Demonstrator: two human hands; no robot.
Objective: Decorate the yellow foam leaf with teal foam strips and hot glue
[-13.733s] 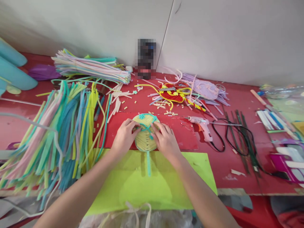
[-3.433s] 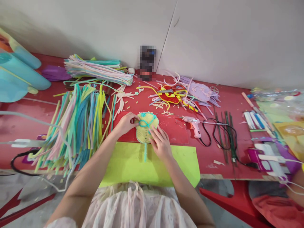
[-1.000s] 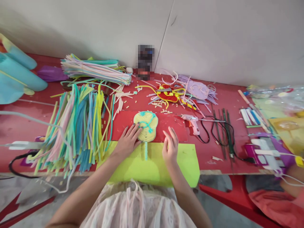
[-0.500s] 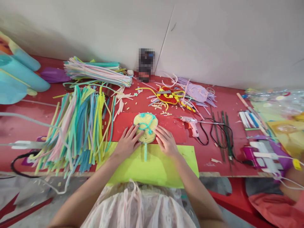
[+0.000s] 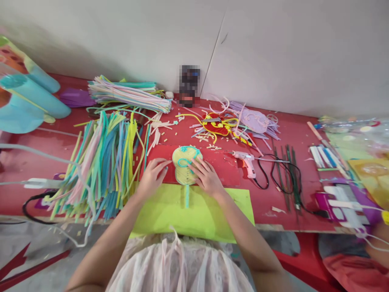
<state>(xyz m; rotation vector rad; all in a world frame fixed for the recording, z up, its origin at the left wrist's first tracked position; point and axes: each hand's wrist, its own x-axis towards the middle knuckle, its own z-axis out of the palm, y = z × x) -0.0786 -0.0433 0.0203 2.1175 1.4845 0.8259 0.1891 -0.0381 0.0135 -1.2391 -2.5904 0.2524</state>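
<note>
A pale yellow fan-shaped piece (image 5: 183,176), with turquoise fuzzy-stem loops and small flowers on its face, lies flat in front of me. Its turquoise handle (image 5: 187,197) points toward my body over a lime-green sheet (image 5: 170,215). My right hand (image 5: 209,178) rests with stretched fingers on the fan's right side, covering part of the turquoise trim. Just left of the fan, my left hand (image 5: 152,177) is held with bent fingers slightly apart and nothing visible in them.
Bundles of pastel pipe cleaners (image 5: 103,162) lie at left. On the right are a pink glue gun (image 5: 248,164) with a black cord and thin dark stems (image 5: 293,174). Cut bits, scissors (image 5: 212,120) and a lilac piece (image 5: 255,120) lie behind. Someone's arm (image 5: 378,243) shows at far right.
My left hand has come off the fan and moved left, its fingers bending. My right hand has slid left, further over the fan's face. The view has shifted slightly.
</note>
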